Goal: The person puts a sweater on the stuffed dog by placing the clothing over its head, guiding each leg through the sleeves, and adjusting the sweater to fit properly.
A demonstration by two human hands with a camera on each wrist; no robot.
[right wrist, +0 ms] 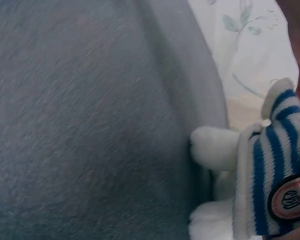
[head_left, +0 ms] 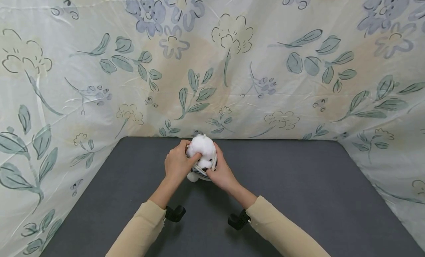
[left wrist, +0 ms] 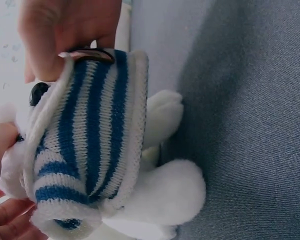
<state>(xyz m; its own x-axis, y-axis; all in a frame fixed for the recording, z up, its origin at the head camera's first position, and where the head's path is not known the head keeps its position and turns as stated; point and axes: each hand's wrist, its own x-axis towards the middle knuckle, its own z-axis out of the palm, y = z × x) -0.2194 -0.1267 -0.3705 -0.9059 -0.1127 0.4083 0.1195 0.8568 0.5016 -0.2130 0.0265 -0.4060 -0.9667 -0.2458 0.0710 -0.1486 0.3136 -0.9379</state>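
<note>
A white plush toy in a blue-and-white striped knit sweater sits upright on the dark table, held between both hands. My left hand grips its head, with the thumb across the face near one eye. At the sweater's neckline, my right hand holds on with its thumb at the collar, just below the toy's black nose. A round patch shows on the sweater in the right wrist view. White feet stick out below the hem. The right fingers behind the toy are mostly hidden.
The dark grey tabletop spreads around the toy, which is close to its far edge. Flower-printed cloth hangs behind the table and along its sides. A black wrist camera sits on each forearm.
</note>
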